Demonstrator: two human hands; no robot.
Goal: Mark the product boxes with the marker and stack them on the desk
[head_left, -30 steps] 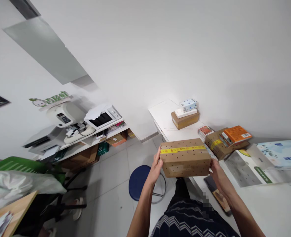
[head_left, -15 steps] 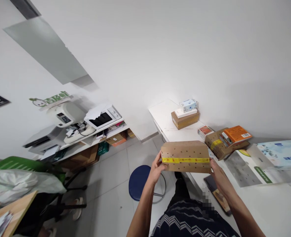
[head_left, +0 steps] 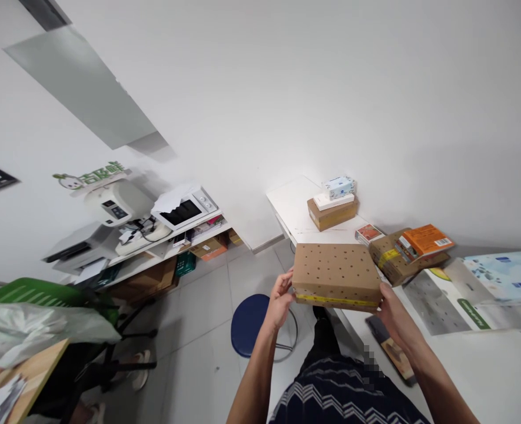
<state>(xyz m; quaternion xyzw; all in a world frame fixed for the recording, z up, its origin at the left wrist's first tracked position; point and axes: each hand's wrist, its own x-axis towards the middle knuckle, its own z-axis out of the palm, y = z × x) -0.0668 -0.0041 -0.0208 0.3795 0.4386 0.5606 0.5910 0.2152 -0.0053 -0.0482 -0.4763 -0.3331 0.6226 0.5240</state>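
Note:
Between my two hands a brown cardboard box (head_left: 336, 268) with dark dots and a band of yellow tape is held in front of my body, near the white table's edge. My left hand (head_left: 280, 299) grips its left end, with the fingers partly behind it. At the other end my right hand (head_left: 390, 309) is closed on the right side, its far fingers hidden. Past the right hand lies another dotted cardboard box (head_left: 388, 259) with an orange box (head_left: 427, 240) on top. A phone-like dark object (head_left: 390, 350) rests on the table below my right wrist.
On the white table (head_left: 286, 197) a tissue pack (head_left: 339, 187) and a white box sit on a cardboard box (head_left: 334, 214). A blue stool (head_left: 249, 325) stands on the floor. Left are a shelf with a microwave (head_left: 185, 211), a green chair (head_left: 43, 294) and a seated person.
The held box has tilted, so its broad dotted top now shows and the yellow tape band sits lower along its near side. Both hands keep hold of it.

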